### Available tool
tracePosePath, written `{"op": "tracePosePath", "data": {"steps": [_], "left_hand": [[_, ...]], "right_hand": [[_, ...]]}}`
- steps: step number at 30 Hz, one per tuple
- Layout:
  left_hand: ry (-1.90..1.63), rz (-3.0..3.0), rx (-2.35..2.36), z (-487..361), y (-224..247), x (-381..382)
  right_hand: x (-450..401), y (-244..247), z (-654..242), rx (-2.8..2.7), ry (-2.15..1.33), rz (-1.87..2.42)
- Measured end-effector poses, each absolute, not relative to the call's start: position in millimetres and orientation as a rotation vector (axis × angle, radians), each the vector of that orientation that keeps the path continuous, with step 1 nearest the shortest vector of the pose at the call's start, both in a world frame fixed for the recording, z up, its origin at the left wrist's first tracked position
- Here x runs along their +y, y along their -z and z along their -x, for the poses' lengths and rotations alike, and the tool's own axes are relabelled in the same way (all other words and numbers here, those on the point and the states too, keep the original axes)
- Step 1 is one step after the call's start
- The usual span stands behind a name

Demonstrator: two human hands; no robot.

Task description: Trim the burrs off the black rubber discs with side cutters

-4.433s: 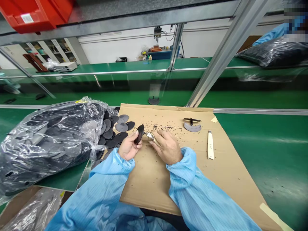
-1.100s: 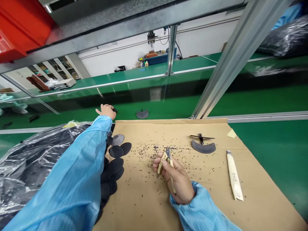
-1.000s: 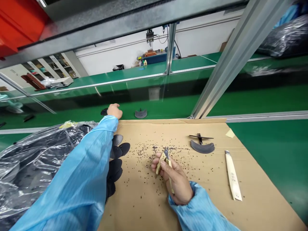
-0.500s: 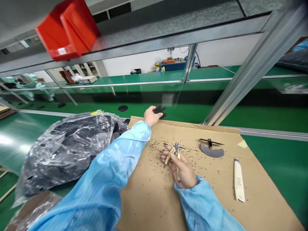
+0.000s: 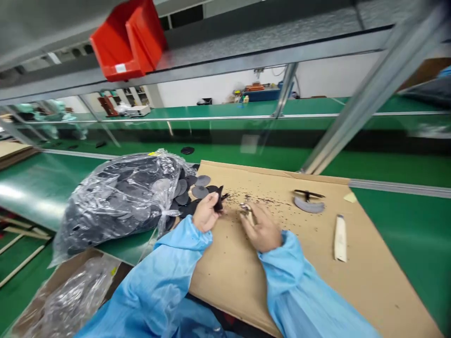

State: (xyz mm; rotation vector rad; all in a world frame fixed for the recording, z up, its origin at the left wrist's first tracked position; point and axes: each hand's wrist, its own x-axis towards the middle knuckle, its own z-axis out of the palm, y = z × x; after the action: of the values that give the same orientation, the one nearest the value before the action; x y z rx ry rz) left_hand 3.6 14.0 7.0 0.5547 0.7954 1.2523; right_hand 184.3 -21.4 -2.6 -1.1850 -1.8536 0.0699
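My left hand (image 5: 207,212) grips a thin black plastic part (image 5: 219,198), held tilted up over the left side of the cardboard sheet (image 5: 243,281). My right hand (image 5: 263,227) is closed around a pair of side cutters (image 5: 248,214) with pale handles; its jaws point up and left, toward the black part but apart from it. Small black scraps (image 5: 271,202) lie scattered on the cardboard beyond both hands. Several dark round discs (image 5: 200,191) spread out beside my left hand, by the mouth of a clear plastic bag (image 5: 120,202) full of such discs.
On the cardboard's right lie a curved grey piece with a black bar (image 5: 309,204) and a pale wrapped tool handle (image 5: 340,238). A red bin (image 5: 128,44) sits on the overhead shelf. A metal post (image 5: 366,89) rises behind the cardboard. An open box with plastic film (image 5: 75,291) stands lower left.
My left hand has come back from the cardboard's far edge with the black part, uncovering the loose discs. My right hand has turned over with the cutters, now closer to the left hand.
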Motion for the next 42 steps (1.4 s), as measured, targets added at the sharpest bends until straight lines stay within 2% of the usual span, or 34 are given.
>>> {"op": "tracePosePath", "data": {"steps": [5, 25, 36, 42], "left_hand": [[-1.186, -0.621, 0.761, -5.1, -5.3, 12.5], [-1.149, -0.600, 0.756, -5.6, -8.7, 6.5], [-1.207, -0.533, 0.777, -2.6, -11.9, 10.0], [-1.278, -0.492, 0.746, 0.5, -6.5, 15.0]], "right_hand": [[-27.1, -0.8, -176.3, -1.927, 0.074, 1.190], [-28.1, -5.5, -181.2, -2.071, 0.164, 1.357], [-27.3, -3.5, -178.5, -1.929, -0.223, 1.345], [-28.7, -4.6, -178.9, -1.844, -0.246, 1.390]]}}
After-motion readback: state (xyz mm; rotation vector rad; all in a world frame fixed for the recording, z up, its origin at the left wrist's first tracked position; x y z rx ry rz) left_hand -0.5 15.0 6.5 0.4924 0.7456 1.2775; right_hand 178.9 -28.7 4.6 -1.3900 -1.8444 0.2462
